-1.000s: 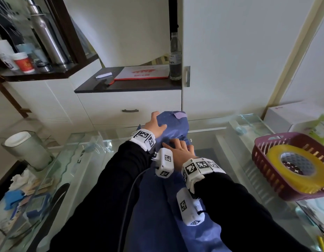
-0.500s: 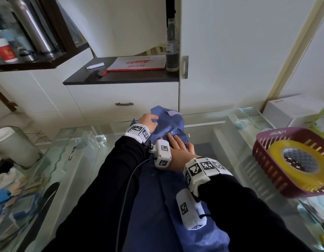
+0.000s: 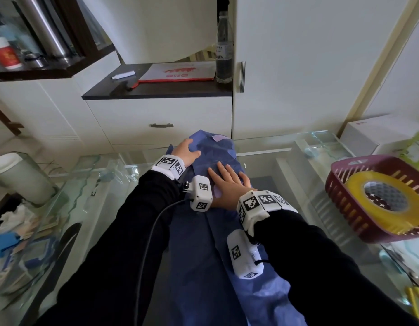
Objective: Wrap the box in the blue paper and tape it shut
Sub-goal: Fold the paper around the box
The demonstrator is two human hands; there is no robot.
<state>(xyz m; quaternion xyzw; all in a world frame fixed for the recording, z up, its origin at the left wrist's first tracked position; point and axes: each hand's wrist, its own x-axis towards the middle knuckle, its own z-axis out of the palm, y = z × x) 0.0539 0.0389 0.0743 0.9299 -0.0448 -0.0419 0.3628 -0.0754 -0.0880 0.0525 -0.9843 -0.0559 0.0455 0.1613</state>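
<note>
A person's left hand [image 3: 187,153] has edged a little toward the far left corner of the box [image 3: 217,149] since half a second ago. Its fingers curl over the paper-covered edge and the thumb lies along the top, pointing right. The box sits at the far end of the glass table [image 3: 286,165], under both hands and already covered by the blue paper [image 3: 203,267], which trails back from the fingertips between the two black sleeves. Just right of that thumb, the right hand [image 3: 227,184], whose fingers were closer together before, now lies flat with fingers straight and spread, pressing the paper onto the box top. Well to the right of those fingers, a yellow tape roll [image 3: 354,191] rests in a maroon basket [image 3: 340,203].
</note>
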